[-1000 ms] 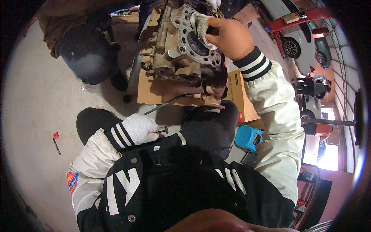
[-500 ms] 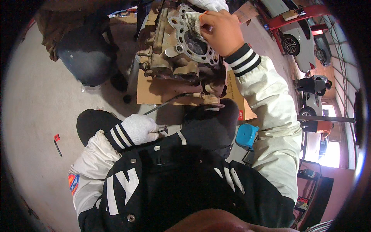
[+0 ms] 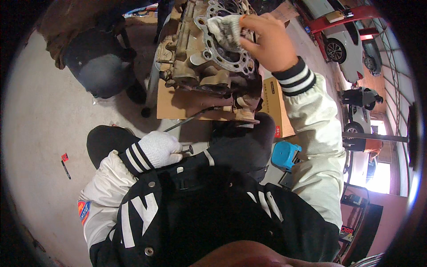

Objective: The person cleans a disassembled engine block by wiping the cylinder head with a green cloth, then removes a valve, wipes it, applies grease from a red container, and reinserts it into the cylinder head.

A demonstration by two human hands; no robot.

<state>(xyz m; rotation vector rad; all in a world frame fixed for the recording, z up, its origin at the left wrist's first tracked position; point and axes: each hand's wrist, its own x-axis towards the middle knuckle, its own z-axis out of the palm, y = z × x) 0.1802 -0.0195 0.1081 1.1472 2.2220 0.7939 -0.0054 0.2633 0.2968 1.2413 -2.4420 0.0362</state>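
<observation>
My bare right hand (image 3: 273,42) pinches a dirty white knit glove (image 3: 224,32) with an orange edge. The bunched glove lies on the flat metal face of an engine block (image 3: 189,71), over a round bore beside a ring of holes. Down by my lap, my left hand (image 3: 162,150), in a white knit glove, is closed on a thin dark piece with a round flat head (image 3: 191,149), like an engine valve. Its stem is mostly hidden by the fingers. A dark rod (image 3: 191,119) runs from the block's near end toward my left hand.
Cardboard (image 3: 178,104) lies under the block. A blue plastic stool (image 3: 284,155) stands right of my knee. A black marker (image 3: 66,170) lies on the floor at left. Someone in dark clothes (image 3: 95,62) is at upper left. Cars and a red lift (image 3: 347,18) stand at right.
My right hand has shifted right and slightly down, and more of the bunched glove shows. A white-gloved hand at the top edge is gone from view. My left hand stays in place.
</observation>
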